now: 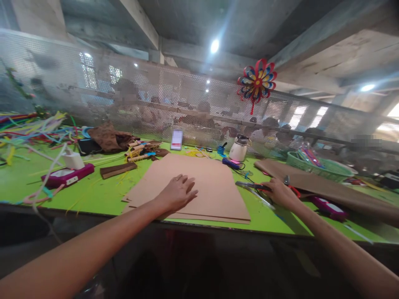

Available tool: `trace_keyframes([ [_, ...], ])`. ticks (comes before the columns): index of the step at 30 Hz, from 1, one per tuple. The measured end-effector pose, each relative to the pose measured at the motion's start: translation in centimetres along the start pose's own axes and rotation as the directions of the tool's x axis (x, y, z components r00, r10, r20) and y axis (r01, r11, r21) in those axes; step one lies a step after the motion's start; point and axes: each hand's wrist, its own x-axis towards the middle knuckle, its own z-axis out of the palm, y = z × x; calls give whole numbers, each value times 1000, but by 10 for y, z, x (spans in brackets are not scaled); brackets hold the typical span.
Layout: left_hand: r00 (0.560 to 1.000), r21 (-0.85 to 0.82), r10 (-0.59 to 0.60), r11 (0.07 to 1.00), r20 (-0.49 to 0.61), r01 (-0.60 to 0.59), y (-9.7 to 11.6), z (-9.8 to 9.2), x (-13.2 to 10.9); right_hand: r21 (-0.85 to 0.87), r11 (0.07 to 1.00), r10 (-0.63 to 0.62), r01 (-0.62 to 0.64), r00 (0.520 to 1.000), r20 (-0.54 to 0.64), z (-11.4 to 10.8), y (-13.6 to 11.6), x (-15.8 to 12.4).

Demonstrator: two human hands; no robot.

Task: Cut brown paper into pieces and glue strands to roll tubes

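Note:
A stack of brown cardboard sheets (205, 182) lies flat on the green table (93, 191) in front of me. My left hand (177, 193) rests palm down on the top sheet, fingers stretched out, a ring on one finger. My right hand (280, 192) is off the sheets to the right, fingers closed on red-handled scissors (254, 187) whose blades point left along the table. A thin metal rod (260, 198) lies just below that hand.
Coloured plastic strips (28, 128) are piled at the far left, near a pink box with a white charger (70, 168). A phone (176, 139), a white jar (238, 149), a green basket (321, 166), a long brown board (336, 189) and a paper pinwheel (257, 81) on the mesh screen surround me.

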Motion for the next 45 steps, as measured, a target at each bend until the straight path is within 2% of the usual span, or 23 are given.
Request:
trace_keyframes([
  [4, 1000, 3, 0, 1000, 28, -1, 2, -3, -1, 20, 999, -30, 30, 999, 29, 0, -4, -5],
  [11, 995, -6, -31, 999, 100, 31, -1, 1, 3, -60, 998, 24, -26, 999, -27, -1, -2, -23],
  [18, 991, 48, -55, 998, 123, 49, 2, -3, 2, -91, 994, 59, -62, 998, -40, 5, -11, 2],
  [23, 961, 66, -132, 991, 244, 119, 1, -17, 24, -46, 999, -13, 13, 1000, 19, 7, -9, 10],
  [25, 948, 69, -168, 985, 271, 155, 1, -16, 36, -34, 999, -26, 27, 999, 32, 6, -8, 8],
  [28, 966, 82, -222, 974, 130, 213, 6, -4, 47, -23, 999, -32, 32, 999, 36, 3, -9, 5],
  [31, 983, 96, -184, 978, -8, 184, 9, 12, 48, -4, 999, -44, 44, 998, 34, 1, -10, 3],
  [34, 986, 117, -161, 979, -48, 166, 9, 18, 47, 15, 999, -47, 46, 998, 37, 0, -11, 2],
  [38, 982, 123, -166, 977, -86, 176, 5, 17, 48, 32, 998, -48, 46, 998, 44, 2, -13, 3],
  [41, 977, 101, -183, 976, -107, 194, 4, 16, 47, 53, 995, -87, 83, 993, 77, -1, -13, 2],
  [45, 974, 60, -196, 977, -112, 203, 5, 14, 47, 105, 979, -187, 175, 974, 128, -17, -15, -11],
])
